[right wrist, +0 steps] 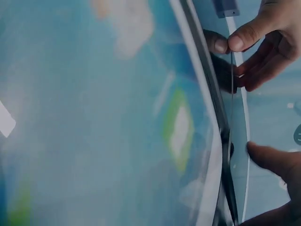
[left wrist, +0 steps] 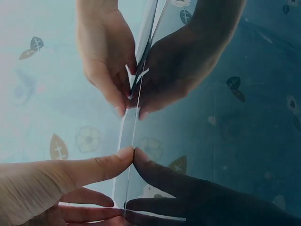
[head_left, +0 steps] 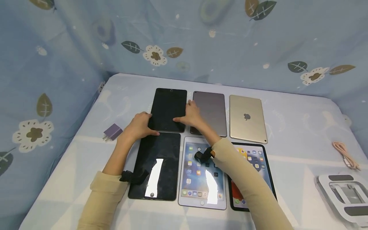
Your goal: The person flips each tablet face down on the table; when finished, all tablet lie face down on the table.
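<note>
Both hands are at a black tablet (head_left: 169,103) lying face up in the back row. My left hand (head_left: 139,125) touches its lower left corner, fingertips along the left edge and thumb by the seam with a second black tablet (head_left: 165,150) in front. In the left wrist view that thumb (left wrist: 101,167) meets the glossy glass, which mirrors it. My right hand (head_left: 192,115) spans the right side, thumb over the screen and fingers along the edge beside a dark grey tablet (head_left: 212,110). Fingers of both hands look extended.
A gold tablet (head_left: 247,127) lies face down at back right. In front are a white-framed tablet (head_left: 189,187) and a black-framed one (head_left: 265,169), partly under my right sleeve. A purple plug (head_left: 113,131) is left; a coiled cable (head_left: 343,153) and white stand (head_left: 352,198) are right.
</note>
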Available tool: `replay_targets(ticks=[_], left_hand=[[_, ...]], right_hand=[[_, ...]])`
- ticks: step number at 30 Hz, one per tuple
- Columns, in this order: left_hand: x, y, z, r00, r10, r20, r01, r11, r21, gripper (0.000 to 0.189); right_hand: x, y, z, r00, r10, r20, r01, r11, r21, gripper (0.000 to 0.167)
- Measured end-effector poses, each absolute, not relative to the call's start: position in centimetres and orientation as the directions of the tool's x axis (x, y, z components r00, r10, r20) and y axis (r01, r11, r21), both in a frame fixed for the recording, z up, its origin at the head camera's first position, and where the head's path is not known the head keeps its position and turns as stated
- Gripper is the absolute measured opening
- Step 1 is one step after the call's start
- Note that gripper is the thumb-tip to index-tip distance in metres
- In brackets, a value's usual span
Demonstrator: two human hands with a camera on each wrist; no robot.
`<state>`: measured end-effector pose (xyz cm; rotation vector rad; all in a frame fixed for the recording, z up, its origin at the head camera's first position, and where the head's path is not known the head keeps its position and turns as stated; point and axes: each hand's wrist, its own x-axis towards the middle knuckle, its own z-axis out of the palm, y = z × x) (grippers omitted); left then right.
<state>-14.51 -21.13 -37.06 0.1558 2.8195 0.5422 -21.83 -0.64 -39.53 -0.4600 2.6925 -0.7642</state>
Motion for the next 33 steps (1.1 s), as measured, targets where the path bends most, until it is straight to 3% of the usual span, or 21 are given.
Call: replay_targets(ticks=[5,12,17,21,28,30,33], left_hand=[[-15.2,-21.1,-37.1,-0.964,0.163,-0.212,0.074,0.924,0.375,0.077],[-15.5,-21.7,-37.6,-0.971,0.175,-0.162,0.1,0.915,0.391,0.071],[-15.4,-22.0,-37.8,-0.971,0.187,-0.152,0.115,0.913,0.39,0.071],[-15.3,-22.1,-37.8,-0.967,0.187,-0.171,0.107,0.913,0.393,0.076],[-15.3,-22.3,-37.8,-0.962,0.211,-0.171,0.123,0.901,0.417,0.078],[-15.3,-22.4,-37.7,-0.959,0.229,-0.167,0.137,0.89,0.435,0.076],[-15.4,-22.3,-37.7,-0.948,0.264,-0.175,0.158,0.872,0.464,0.073]], right_hand=[[-22.2,-0.9,-39.7,-0.916,-0.339,-0.217,-0.186,0.834,-0.519,0.094],[-22.1,-0.9,-40.0,-0.94,-0.255,-0.225,-0.016,0.694,-0.72,0.081],[-21.9,-1.1,-39.7,-0.938,-0.211,-0.275,0.14,0.497,-0.857,0.07],[-22.1,-1.3,-39.3,-0.938,-0.163,-0.307,0.26,0.259,-0.93,0.058],[-22.0,-1.5,-38.7,-0.932,-0.217,-0.291,0.337,-0.216,-0.917,0.056],[-21.8,-1.5,-38.5,-0.928,-0.236,-0.289,0.35,-0.278,-0.895,0.058],[-21.6,-1.4,-37.9,-0.938,-0.231,-0.259,0.317,-0.266,-0.91,0.06]])
